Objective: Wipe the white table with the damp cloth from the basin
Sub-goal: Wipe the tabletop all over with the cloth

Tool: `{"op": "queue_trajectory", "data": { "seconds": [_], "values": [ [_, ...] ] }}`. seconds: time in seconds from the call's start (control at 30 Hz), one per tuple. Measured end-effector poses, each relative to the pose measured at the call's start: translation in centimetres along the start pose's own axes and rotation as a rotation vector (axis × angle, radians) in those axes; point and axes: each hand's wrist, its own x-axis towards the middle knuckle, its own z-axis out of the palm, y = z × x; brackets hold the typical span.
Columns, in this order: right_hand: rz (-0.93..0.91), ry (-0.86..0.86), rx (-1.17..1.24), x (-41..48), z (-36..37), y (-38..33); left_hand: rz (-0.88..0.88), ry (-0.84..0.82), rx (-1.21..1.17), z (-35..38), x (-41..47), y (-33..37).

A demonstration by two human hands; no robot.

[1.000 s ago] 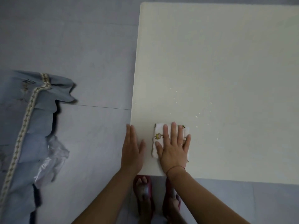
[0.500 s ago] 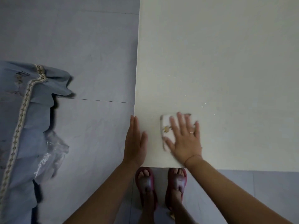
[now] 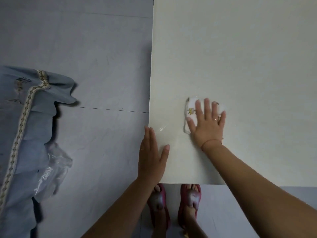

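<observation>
Head view. Right hand [image 3: 207, 124]: fingers spread and straight, palm pressed flat on the small white folded cloth with a yellow cartoon print [image 3: 191, 107]. Left hand [image 3: 151, 156]: fingers straight and together, thumb splayed, lying flat on the left edge of the smooth white rectangular table [image 3: 240, 57]. The cloth sits near the table's front-left corner, mostly covered by the hand, one edge rumpled.

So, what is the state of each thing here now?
white table: shiny streak near its left edge.
left hand: open, flat on the white table's left edge.
right hand: open, fingers straight, pressing the cloth.
cloth: folded, flat on the white table.
plastic bag: crumpled, beside the blue fabric.
</observation>
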Motion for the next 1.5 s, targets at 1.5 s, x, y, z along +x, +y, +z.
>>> {"op": "queue_trajectory", "data": {
  "seconds": [1.5],
  "values": [
    [-0.003,0.067,0.005,12.4,-2.5,-5.7,-0.013,0.129,0.286,-0.3,9.0,1.4]
  ]
}}
